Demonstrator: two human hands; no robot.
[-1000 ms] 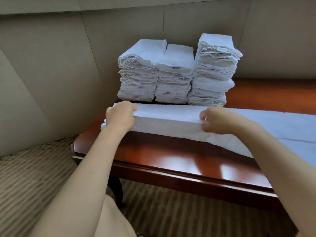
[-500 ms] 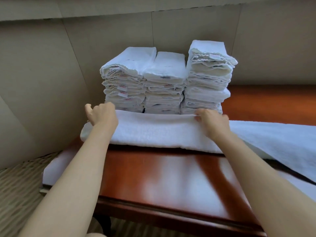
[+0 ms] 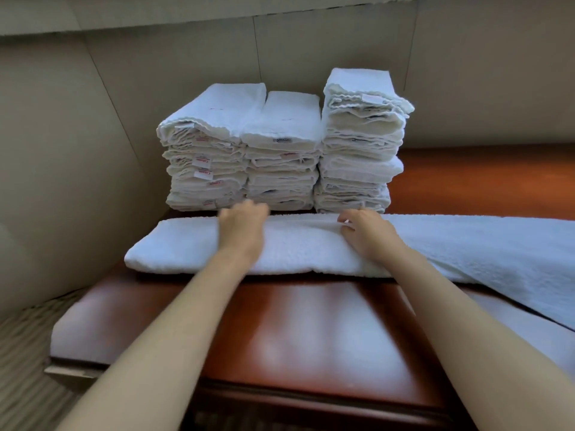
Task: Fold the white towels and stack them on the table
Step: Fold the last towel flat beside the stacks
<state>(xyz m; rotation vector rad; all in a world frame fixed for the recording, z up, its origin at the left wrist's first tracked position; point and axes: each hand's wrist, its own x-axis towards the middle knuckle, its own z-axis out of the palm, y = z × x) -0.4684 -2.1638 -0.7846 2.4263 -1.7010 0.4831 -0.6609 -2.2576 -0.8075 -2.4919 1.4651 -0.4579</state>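
A long white towel [image 3: 298,253], folded lengthwise, lies across the dark red wooden table [image 3: 311,334]. Its right part spreads wider and drapes off toward the right edge of view. My left hand [image 3: 244,227] rests on top of the towel near its middle, fingers reaching the far edge; it is motion-blurred. My right hand [image 3: 364,233] pinches the far folded edge a little to the right. Directly behind the towel stand three stacks of folded white towels: the left stack [image 3: 208,157], the middle stack [image 3: 283,160] and the taller right stack [image 3: 359,141].
Beige wall panels [image 3: 77,150] close in behind and to the left of the table. Striped carpet [image 3: 25,387] shows below the table's left end. Behind the spread towel, bare tabletop [image 3: 482,185] extends right of the stacks.
Both hands carried the towel's near edge over to the far side, making the lengthwise fold. My left hand then slid right from the towel's left end toward its middle.
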